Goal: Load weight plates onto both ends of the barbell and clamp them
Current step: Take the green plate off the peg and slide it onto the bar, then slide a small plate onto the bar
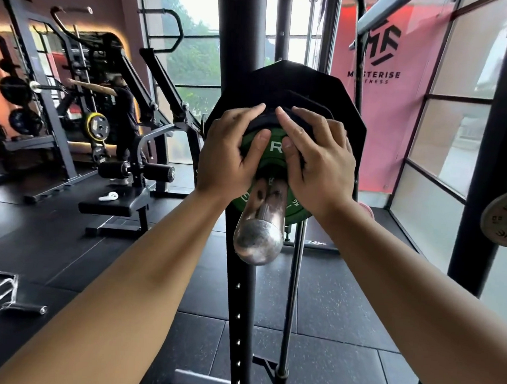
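Fingers (258,110) of both hands curl round the small green plate (273,163), pressed vs big black plate (288,84) on the bar (261,222); no clamp yet, other end unseen.

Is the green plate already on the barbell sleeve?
Yes, the green plate sits around the barbell sleeve, with both hands pressing on it.

left grip (233,155), right grip (316,157), both clasped, arms outstretched
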